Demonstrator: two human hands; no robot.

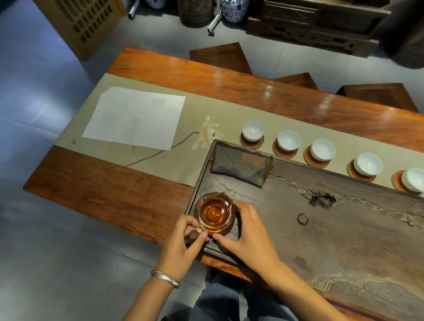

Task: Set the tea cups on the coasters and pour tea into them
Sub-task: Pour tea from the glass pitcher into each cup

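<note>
Cups (288, 140): five white ones, empty, each already seated on its own coaster (252, 143); lined up along the far edge of the tray, within reach for pouring in one sweep.
Tea: amber, filling a glass pitcher (213, 212) at the near left corner of the dark tray (353, 239); kept over the tray, probably so drips stay off the cloth.
Spout: aimed away from the body, roughly toward the row of cups.
Left hand (182, 240): curled at the pitcher's handle, thumb and fingers pinching it; a dark knob-like piece under the fingers, hard to identify.
Right hand (247, 228): laid against the pitcher's right side, fingers fairly straight and together, thumb tip near the base; steadying rather than gripping, as far as visible.
Wrists: both low, forearms converging from the near edge; bracelet (165, 279) on the left.
Stage: placing looks done, pouring not yet begun.
Next move: likely a lift by the handle, then a carry to the nearest cup.
Risk: full pitcher, slosh on a quick lift.
</note>
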